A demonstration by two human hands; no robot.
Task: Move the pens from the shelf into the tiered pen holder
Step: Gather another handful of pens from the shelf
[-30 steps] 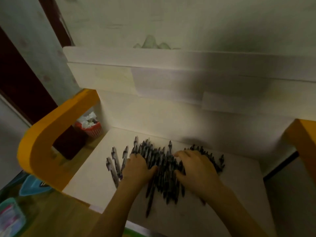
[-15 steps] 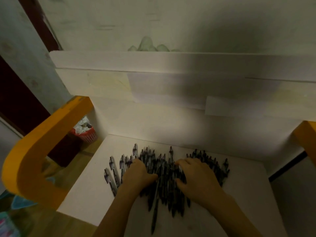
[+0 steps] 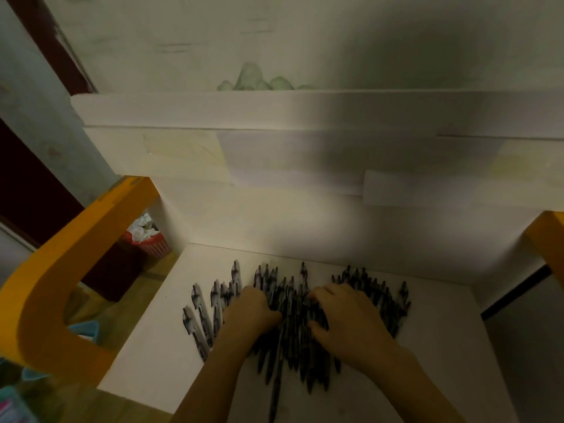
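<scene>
- The pens (image 3: pixel 293 312) lie in a dense dark pile on the white shelf (image 3: pixel 146 346), in the lower middle of the frame, most of them pointing away toward the back wall.
- A few pens with clear barrels sit fanned out at the left edge of the pile, slightly apart from the rest; one long pen sticks out of the pile toward the bottom of the frame.
- The left hand (image 3: pixel 248 311) rests on the left part of the pile, knuckles up, fingers curled down into the pens; whether it actually grips any I cannot tell.
- The right hand (image 3: pixel 345 315) lies on the middle-right part of the pile, fingers bent over the pens and thumb pointing left; its grip is likewise hidden beneath the hand.
- The two hands are near each other, with a narrow band of pens showing between them.
- A second white shelf board (image 3: pixel 274 108) runs across the upper half of the frame, with small pale green shapes (image 3: pixel 256 80) just above its edge.
- An orange curved frame (image 3: pixel 61 270) stands at the left, and another orange piece (image 3: pixel 549 236) shows at the right edge.
- A red basket (image 3: pixel 152 242) holding crumpled white paper sits at left, seen through the orange curve.
- The tiered pen holder cannot be made out in this view.
</scene>
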